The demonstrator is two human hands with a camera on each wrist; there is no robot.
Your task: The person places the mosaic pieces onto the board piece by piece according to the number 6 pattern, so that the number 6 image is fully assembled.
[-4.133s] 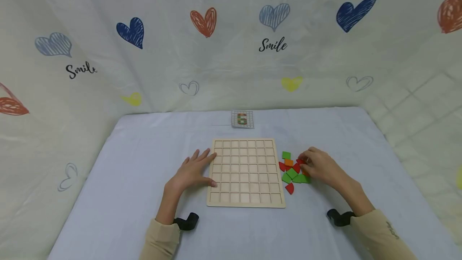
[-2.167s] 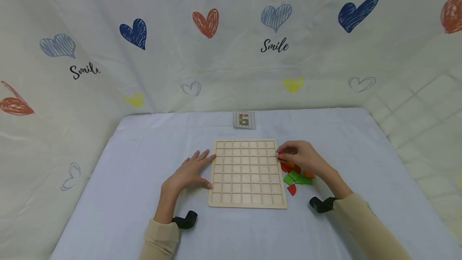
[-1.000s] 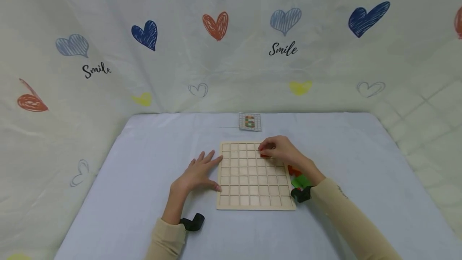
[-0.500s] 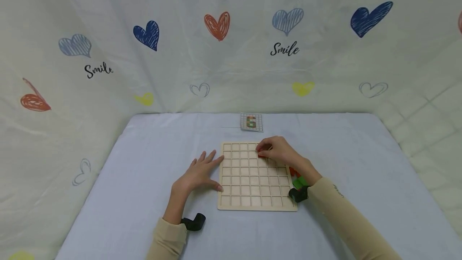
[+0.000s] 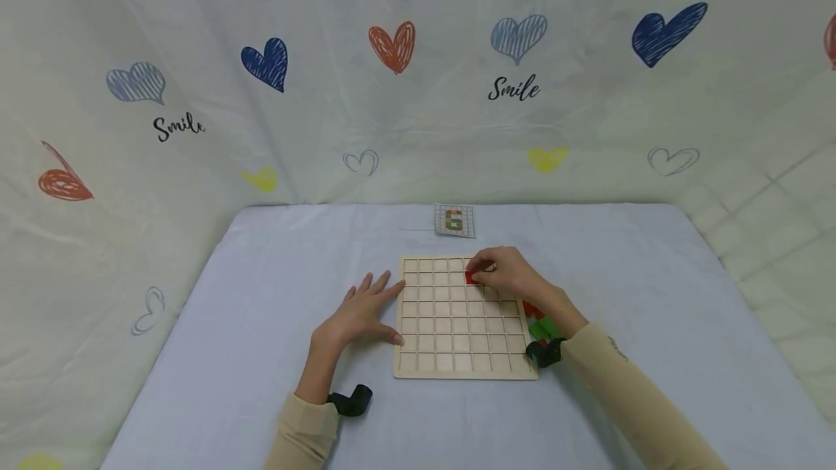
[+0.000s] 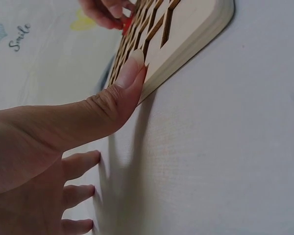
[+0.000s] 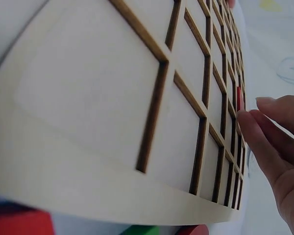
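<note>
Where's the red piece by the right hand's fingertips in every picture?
Head: red piece right of centre, below the middle, at the fingertips of the right hand.
Left wrist: red piece near the top edge, slightly left of centre.
Right wrist: red piece as a thin sliver, right of centre.
Shared landmark: the wooden grid board shows in all three.

A white-covered table [image 5: 287, 260] bears a wooden grid board [image 5: 465, 375], a patterned card [image 5: 455, 220] and red and green pieces [image 5: 543, 328].

Draped tabletop booth: heart-printed sheeting [image 5: 444, 122], white-clothed table [image 5: 294, 260].
</note>
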